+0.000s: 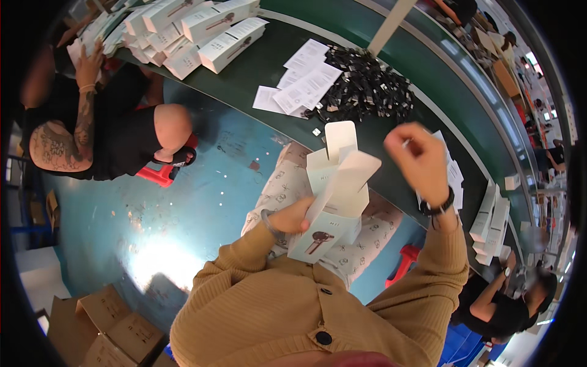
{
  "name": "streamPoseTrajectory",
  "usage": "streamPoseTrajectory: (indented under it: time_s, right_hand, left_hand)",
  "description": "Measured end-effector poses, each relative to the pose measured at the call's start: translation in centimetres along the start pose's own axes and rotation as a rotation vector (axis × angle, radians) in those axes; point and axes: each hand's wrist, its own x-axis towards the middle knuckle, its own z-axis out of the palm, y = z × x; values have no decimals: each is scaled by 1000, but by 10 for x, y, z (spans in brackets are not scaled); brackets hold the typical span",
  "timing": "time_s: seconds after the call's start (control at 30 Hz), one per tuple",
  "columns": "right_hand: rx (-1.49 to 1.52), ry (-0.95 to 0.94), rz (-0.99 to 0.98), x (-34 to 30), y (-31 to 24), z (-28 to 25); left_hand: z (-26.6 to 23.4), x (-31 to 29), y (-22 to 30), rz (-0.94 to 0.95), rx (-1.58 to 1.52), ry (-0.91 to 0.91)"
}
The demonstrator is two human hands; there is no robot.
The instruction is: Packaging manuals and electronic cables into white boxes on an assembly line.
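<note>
A white carton (324,235) with a dark handheld device printed on its front leans over my lap. Its top is open, and several pale flaps (341,139) stand up around the mouth. My left hand (290,217) grips the carton by its left side, thumb on the front. To the right, above the dark green tabletop, my right hand (419,164) is raised apart from the carton. Its fingers are curled in and slightly blurred, and whatever they may hold is hidden. Beyond the carton lies a heap of black cables (370,85), with printed sheets (306,85) beside it.
Closed white cartons (223,46) are piled at the far left of the bench (238,92); more cartons (491,223) stand at the right. One person (92,122) sits at the left, another (504,300) at the right. Brown cardboard boxes (116,324) sit on the floor, lower left.
</note>
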Motion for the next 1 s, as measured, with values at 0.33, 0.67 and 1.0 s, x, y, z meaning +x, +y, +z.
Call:
streamPoseTrajectory:
  time_s: [0.33,0.67,1.0]
  right_hand:
    - [-390,144,58,82,102,65]
    - [-582,86,353,97,90,69]
    - [-117,204,-132,-35,-1,-12]
  left_hand:
    - [-11,-20,23,-98,31,122]
    - [-9,-25,19,42,50,127]
    - [-6,-41,17,-96,121,140]
